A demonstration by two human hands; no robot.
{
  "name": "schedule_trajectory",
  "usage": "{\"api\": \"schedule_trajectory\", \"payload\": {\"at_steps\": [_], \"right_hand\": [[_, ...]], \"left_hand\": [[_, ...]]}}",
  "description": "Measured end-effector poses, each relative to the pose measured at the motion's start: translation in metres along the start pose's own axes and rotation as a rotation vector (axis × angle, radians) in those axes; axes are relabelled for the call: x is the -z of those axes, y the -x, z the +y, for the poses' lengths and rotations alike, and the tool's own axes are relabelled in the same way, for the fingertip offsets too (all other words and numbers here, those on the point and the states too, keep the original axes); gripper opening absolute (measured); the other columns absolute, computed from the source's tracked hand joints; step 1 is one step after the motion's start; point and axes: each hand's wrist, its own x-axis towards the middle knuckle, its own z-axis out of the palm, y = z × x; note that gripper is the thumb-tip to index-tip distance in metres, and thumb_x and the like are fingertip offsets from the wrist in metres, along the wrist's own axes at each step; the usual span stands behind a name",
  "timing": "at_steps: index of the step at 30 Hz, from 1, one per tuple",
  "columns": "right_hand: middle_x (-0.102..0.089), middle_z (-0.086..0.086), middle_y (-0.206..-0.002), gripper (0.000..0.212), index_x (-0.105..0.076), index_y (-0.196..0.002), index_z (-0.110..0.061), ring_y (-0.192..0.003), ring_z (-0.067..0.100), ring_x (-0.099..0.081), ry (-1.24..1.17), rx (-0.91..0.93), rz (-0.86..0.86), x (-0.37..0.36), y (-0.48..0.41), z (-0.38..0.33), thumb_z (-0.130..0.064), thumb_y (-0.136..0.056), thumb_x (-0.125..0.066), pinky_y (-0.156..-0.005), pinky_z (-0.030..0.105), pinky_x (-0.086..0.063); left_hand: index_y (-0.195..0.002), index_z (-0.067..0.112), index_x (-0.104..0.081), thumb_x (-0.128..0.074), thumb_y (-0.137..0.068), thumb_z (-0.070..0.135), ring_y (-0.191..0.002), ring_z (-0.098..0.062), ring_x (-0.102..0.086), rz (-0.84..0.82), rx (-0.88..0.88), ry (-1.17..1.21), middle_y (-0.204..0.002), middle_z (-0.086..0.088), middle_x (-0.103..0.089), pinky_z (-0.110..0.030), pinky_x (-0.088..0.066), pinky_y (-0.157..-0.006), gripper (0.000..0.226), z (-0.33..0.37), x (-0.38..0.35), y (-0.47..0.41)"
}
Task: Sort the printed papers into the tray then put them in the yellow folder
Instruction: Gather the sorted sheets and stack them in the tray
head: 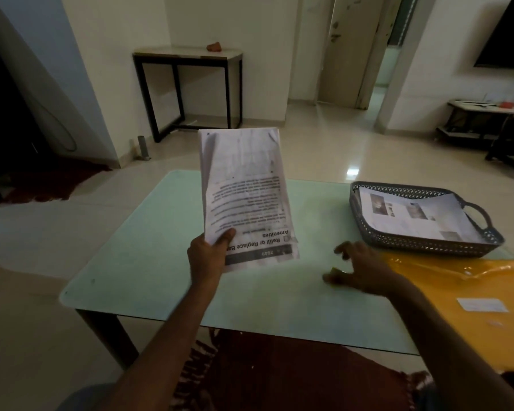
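The left hand (207,256) grips a stack of white printed papers (245,194) upright above the pale green glass table (149,262) — the right hand (359,269), fingers loosely spread, holds nothing beside the yellow plastic folder (457,301).

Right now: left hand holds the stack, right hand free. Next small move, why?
Probably move the right hand up to the printed papers and take the top sheet for the tray. The left hand grips them by a lower corner, the right hand holds nothing over the table, and the tray already holds a sheet.
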Motion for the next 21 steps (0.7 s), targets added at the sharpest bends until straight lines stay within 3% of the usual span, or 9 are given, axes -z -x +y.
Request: {"api": "schedule_trajectory", "payload": {"at_steps": [3, 6, 9, 11, 13, 15, 18, 21], "right_hand": [[-0.035, 0.005, -0.141, 0.090, -0.036, -0.144, -0.026, -0.129, 0.029, -0.036, 0.189, -0.065, -0.246, -0.013, 0.004, 0.008, -0.062, -0.073, -0.080, -0.101, 0.042, -0.042], [-0.043, 0.003, -0.128, 0.064, -0.044, -0.129, -0.025, -0.113, 0.023, -0.040, 0.179, -0.028, -0.217, -0.011, 0.000, 0.000, -0.051, -0.081, -0.078, -0.088, 0.037, -0.041], [-0.052, 0.004, -0.106, 0.034, -0.049, -0.098, -0.023, -0.090, 0.020, -0.054, 0.012, 0.023, -0.074, -0.019, -0.008, -0.006, -0.044, -0.088, -0.074, -0.076, 0.033, -0.044], [-0.058, 0.008, -0.093, 0.035, -0.044, -0.085, -0.022, -0.081, 0.026, -0.060, -0.232, 0.056, 0.123, -0.026, -0.014, -0.014, -0.035, -0.088, -0.076, -0.069, 0.038, -0.048], [-0.059, 0.007, -0.092, 0.035, -0.048, -0.089, -0.018, -0.081, 0.027, -0.063, -0.394, 0.034, 0.300, -0.024, -0.018, -0.030, -0.037, -0.087, -0.077, -0.068, 0.044, -0.054], [-0.056, -0.001, -0.094, 0.037, -0.054, -0.094, -0.019, -0.081, 0.016, -0.060, -0.409, 0.004, 0.395, -0.019, -0.012, -0.051, -0.047, -0.085, -0.077, -0.066, 0.035, -0.050], [-0.056, -0.005, -0.092, 0.042, -0.059, -0.093, -0.017, -0.079, 0.012, -0.056, -0.398, -0.018, 0.433, -0.016, -0.005, -0.073, -0.053, -0.083, -0.077, -0.063, 0.030, -0.042], [-0.057, -0.006, -0.090, 0.043, -0.059, -0.091, -0.018, -0.075, 0.006, -0.053, -0.431, -0.029, 0.451, -0.018, -0.010, -0.077, -0.056, -0.082, -0.077, -0.057, 0.024, -0.035]], "left_hand": [[-0.104, 0.009, -0.074, -0.083, -0.077, 0.037, -0.076, -0.022, -0.070, 0.005, 0.034, 0.027, -0.087, -0.005, -0.071, -0.041, -0.062, -0.071, 0.040, 0.006, 0.002, 0.003], [-0.104, 0.009, -0.072, -0.083, -0.077, 0.037, -0.079, -0.024, -0.070, 0.017, 0.042, 0.029, -0.090, -0.007, -0.072, -0.043, -0.062, -0.073, 0.040, 0.006, 0.006, 0.005], [-0.102, 0.011, -0.073, -0.083, -0.077, 0.039, -0.078, -0.024, -0.071, 0.015, 0.028, -0.010, -0.088, -0.006, -0.073, -0.045, -0.062, -0.072, 0.039, 0.003, 0.006, 0.005], [-0.103, 0.010, -0.075, -0.082, -0.078, 0.040, -0.077, -0.025, -0.071, 0.016, -0.008, -0.059, -0.089, -0.008, -0.074, -0.047, -0.062, -0.071, 0.039, 0.002, 0.005, 0.005], [-0.105, 0.007, -0.074, -0.080, -0.080, 0.039, -0.077, -0.025, -0.071, 0.008, -0.065, -0.106, -0.093, -0.011, -0.075, -0.044, -0.062, -0.070, 0.041, 0.003, 0.004, 0.006], [-0.107, 0.005, -0.074, -0.079, -0.081, 0.040, -0.075, -0.024, -0.070, -0.001, -0.122, -0.150, -0.094, -0.012, -0.075, -0.039, -0.062, -0.068, 0.044, 0.004, 0.002, 0.008], [-0.106, 0.004, -0.074, -0.078, -0.081, 0.042, -0.069, -0.021, -0.068, -0.035, -0.165, -0.194, -0.090, -0.009, -0.074, -0.031, -0.059, -0.064, 0.045, 0.005, -0.001, 0.013], [-0.104, 0.006, -0.075, -0.080, -0.080, 0.039, -0.069, -0.018, -0.069, -0.091, -0.171, -0.168, -0.086, -0.005, -0.073, -0.031, -0.060, -0.065, 0.040, 0.006, -0.003, 0.016]]}}
